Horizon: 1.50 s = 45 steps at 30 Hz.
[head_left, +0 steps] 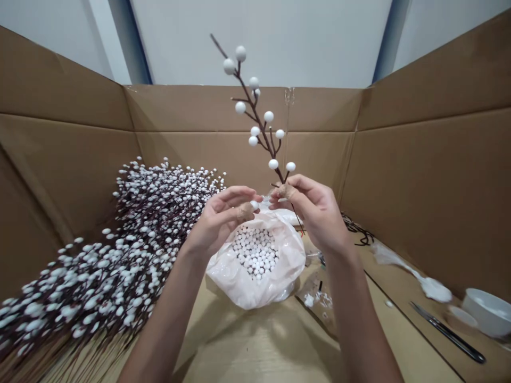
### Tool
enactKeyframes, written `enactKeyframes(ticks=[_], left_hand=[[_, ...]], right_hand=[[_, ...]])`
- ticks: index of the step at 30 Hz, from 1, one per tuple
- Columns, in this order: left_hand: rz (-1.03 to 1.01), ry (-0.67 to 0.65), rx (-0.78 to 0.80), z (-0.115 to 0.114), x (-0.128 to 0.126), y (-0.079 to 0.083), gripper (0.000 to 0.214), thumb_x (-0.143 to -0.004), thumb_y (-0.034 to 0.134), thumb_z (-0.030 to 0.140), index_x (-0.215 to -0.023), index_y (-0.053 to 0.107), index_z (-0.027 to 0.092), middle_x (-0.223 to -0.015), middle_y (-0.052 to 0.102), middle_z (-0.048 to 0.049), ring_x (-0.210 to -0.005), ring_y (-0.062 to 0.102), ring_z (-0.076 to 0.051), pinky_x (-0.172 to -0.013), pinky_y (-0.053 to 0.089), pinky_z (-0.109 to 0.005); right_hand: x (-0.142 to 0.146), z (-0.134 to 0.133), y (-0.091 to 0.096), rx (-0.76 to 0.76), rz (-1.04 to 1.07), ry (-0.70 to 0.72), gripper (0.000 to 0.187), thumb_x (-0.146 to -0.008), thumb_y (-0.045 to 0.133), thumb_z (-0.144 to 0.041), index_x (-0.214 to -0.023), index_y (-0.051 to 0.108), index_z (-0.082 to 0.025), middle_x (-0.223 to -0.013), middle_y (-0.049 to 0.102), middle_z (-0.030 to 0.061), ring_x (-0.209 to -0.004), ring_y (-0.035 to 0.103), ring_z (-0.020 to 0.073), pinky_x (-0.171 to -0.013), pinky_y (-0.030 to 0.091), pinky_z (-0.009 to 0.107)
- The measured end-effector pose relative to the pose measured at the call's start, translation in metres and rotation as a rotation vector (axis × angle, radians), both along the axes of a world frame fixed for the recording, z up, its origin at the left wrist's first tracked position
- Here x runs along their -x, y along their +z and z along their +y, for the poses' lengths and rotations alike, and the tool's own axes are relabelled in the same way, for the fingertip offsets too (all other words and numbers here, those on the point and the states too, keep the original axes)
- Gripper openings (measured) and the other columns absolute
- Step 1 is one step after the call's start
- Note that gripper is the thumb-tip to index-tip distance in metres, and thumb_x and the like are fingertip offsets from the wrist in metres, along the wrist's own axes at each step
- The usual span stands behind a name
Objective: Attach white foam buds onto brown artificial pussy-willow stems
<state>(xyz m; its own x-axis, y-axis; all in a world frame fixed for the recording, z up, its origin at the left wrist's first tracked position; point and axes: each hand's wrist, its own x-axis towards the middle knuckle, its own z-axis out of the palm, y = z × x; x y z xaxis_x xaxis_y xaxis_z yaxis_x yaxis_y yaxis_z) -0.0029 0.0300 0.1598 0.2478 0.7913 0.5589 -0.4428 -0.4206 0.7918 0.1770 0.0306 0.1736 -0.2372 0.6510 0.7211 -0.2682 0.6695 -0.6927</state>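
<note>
Between the thumb and fingers of my left hand (227, 213) is a small white ball (254, 205), held just left of my other hand. My right hand (311, 205) pinches the lower part of a brown artificial berry branch (261, 125), which rises tilted to the left. White berries sit on many of its twigs, while a few twig tips are bare. Tan tape wraps a finger or thumb on each hand. Below both hands, a white plastic bag (223, 274) lies open with many white balls (257, 252) inside.
A large heap of finished-looking white berry branches (151, 239) fills the left side. On the right are a white bowl (489, 311), tweezers (449, 332), a white-tipped plastic piece (435, 290) and dark stems (359, 229). Cardboard walls (431, 159) enclose the table.
</note>
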Motion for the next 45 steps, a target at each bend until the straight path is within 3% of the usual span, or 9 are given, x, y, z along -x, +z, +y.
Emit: enactKeyframes(ticks=[7, 11, 15, 19, 35, 45], left_hand=[[-0.071, -0.077, -0.002, -0.005, 0.002, 0.002, 0.024, -0.071, 0.071, 0.011, -0.094, 0.069, 0.019, -0.091, 0.074, -0.0036, -0.086, 0.068, -0.014, -0.078, 0.054, -0.02], [-0.1, -0.097, -0.018, -0.006, 0.003, 0.002, 0.026, -0.072, 0.071, 0.009, -0.096, 0.069, 0.02, -0.094, 0.073, -0.004, -0.091, 0.067, -0.013, -0.081, 0.053, -0.018], [-0.148, -0.084, 0.002, -0.007, 0.003, 0.002, 0.025, -0.069, 0.074, 0.008, -0.09, 0.07, 0.02, -0.086, 0.073, -0.0001, -0.082, 0.068, -0.011, -0.079, 0.053, -0.017], [-0.133, -0.073, -0.012, -0.008, 0.002, 0.002, 0.025, -0.067, 0.075, 0.009, -0.09, 0.07, 0.018, -0.086, 0.072, -0.0007, -0.082, 0.068, -0.011, -0.079, 0.054, -0.017], [-0.113, -0.017, -0.012, -0.009, 0.001, 0.003, 0.023, -0.064, 0.077, 0.009, -0.085, 0.071, 0.018, -0.085, 0.074, -0.0003, -0.08, 0.069, -0.012, -0.077, 0.055, -0.018], [-0.06, 0.091, -0.01, -0.012, -0.004, 0.003, 0.019, -0.059, 0.083, 0.02, -0.075, 0.074, 0.018, -0.082, 0.075, -0.004, -0.082, 0.07, -0.02, -0.08, 0.056, -0.03]], right_hand=[[0.01, -0.011, 0.0, -0.048, -0.081, 0.009, 0.015, -0.085, 0.054, -0.027, -0.074, 0.052, -0.017, -0.077, 0.057, 0.0011, -0.077, 0.059, 0.0129, -0.079, 0.053, 0.033], [0.012, -0.017, -0.001, -0.097, -0.168, -0.084, 0.013, -0.087, 0.051, -0.023, -0.076, 0.053, -0.016, -0.079, 0.054, 0.0011, -0.073, 0.054, 0.0111, -0.07, 0.049, 0.027], [0.012, -0.022, -0.001, -0.149, -0.221, -0.16, 0.013, -0.087, 0.049, -0.02, -0.076, 0.053, -0.016, -0.075, 0.049, -0.0002, -0.065, 0.046, 0.0089, -0.056, 0.04, 0.023], [0.012, -0.024, 0.001, -0.218, -0.246, -0.209, 0.015, -0.088, 0.048, -0.02, -0.073, 0.051, -0.016, -0.072, 0.044, -0.0018, -0.062, 0.04, 0.0079, -0.052, 0.033, 0.022], [0.013, -0.021, 0.001, -0.267, -0.293, -0.245, 0.013, -0.084, 0.049, -0.014, -0.072, 0.053, -0.016, -0.072, 0.047, -0.0012, -0.065, 0.043, 0.0087, -0.055, 0.034, 0.023], [0.013, -0.015, -0.002, -0.247, -0.252, -0.193, 0.012, -0.084, 0.052, -0.015, -0.072, 0.056, -0.016, -0.074, 0.05, 0.0, -0.064, 0.043, 0.0091, -0.052, 0.035, 0.022]])
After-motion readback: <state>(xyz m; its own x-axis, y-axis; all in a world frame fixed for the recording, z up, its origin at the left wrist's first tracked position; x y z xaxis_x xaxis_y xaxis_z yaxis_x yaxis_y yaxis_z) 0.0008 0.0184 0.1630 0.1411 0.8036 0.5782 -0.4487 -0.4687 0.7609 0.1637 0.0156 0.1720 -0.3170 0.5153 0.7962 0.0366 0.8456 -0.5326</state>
